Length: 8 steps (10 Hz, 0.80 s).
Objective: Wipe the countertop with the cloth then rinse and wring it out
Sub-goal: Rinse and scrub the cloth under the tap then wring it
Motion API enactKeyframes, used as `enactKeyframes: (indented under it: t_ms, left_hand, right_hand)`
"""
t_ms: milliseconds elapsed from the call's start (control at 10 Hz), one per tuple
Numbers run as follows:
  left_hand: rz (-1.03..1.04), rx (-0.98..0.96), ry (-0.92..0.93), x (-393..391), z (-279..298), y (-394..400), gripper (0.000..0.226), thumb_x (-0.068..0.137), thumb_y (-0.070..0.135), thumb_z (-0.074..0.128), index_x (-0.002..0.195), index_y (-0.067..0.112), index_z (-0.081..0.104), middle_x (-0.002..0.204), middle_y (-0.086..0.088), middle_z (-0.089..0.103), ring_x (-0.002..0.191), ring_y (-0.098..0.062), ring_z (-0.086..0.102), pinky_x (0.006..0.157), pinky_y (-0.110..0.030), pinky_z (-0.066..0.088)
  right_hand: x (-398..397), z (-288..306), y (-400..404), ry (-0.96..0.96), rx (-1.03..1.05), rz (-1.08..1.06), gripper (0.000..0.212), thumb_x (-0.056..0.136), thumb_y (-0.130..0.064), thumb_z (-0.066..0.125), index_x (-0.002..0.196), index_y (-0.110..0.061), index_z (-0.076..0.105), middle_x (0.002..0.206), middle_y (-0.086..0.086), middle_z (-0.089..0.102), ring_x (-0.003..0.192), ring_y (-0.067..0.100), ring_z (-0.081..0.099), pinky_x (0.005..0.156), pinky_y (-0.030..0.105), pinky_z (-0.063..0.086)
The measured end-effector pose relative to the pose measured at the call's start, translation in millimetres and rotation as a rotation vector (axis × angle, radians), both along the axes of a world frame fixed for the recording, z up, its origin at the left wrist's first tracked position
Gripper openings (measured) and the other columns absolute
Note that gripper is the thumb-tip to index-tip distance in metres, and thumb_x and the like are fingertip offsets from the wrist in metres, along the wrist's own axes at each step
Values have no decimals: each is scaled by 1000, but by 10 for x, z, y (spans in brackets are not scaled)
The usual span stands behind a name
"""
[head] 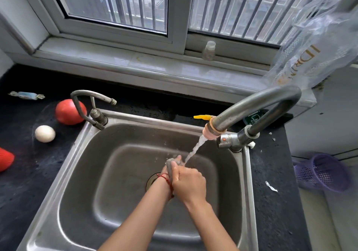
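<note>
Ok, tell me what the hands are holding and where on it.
Both hands, left hand and right hand, grip the grey cloth around its bunched middle; its top end pokes out above them beside the running water.

Over the middle of the steel sink (pixel 81 173), both hands press together around a bunched grey cloth (pixel 171 163). The right hand (pixel 188 183) covers most of the left hand (pixel 164 173), whose wrist bears a red string. A stream of water (pixel 194 149) runs from the large curved tap (pixel 261 103) at right of centre onto the cloth's top. On the dark counter (pixel 19 192) at the left of the frame lie a tomato (pixel 65 112) and a white egg (pixel 45 133). A purple basket (pixel 325 172) sits at the right edge.
</note>
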<state>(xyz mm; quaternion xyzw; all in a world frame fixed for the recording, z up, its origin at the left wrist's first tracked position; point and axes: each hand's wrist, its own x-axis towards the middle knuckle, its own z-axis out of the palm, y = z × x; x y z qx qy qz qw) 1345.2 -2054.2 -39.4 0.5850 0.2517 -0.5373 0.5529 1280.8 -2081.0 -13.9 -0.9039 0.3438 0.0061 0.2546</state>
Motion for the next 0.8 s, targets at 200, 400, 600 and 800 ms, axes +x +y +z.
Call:
enactKeyframes:
  t_ms: [200, 400, 600, 800]
  left_hand:
    - [-159, -50, -157, -58, -144, -73, 27, 94, 26, 39, 68, 28, 47, 82, 2, 56, 94, -21, 53, 99, -40, 48]
    - [228, -15, -23, 45, -214, 18, 38, 84, 36, 59, 103, 4, 63, 110, -15, 67, 108, -32, 62, 101, -48, 45]
    - [-67, -77, 153, 59, -11, -38, 58, 74, 66, 52, 91, 14, 70, 90, -13, 70, 93, -28, 65, 88, -42, 48]
    - [-47, -177, 7, 81, -151, -41, 26, 79, 25, 60, 90, 4, 70, 81, -16, 71, 69, -26, 68, 72, -34, 56]
  right_hand:
    - [92, -61, -405, 61, -7, -251, 58, 97, -39, 20, 100, -4, 67, 104, 22, 68, 100, 40, 62, 83, 41, 49]
    - [41, -239, -533, -243, 482, -608, 48, 92, -36, 47, 51, -11, 48, 59, 9, 51, 63, 25, 49, 61, 33, 37]
    - [-8, -151, -434, -296, 786, -322, 38, 87, -9, 57, 53, -23, 61, 45, -14, 60, 50, -5, 52, 55, 14, 40]
    - [-78, -199, -564, -277, 604, -411, 19, 80, -29, 52, 72, -31, 68, 88, -1, 67, 97, 17, 61, 92, 35, 45]
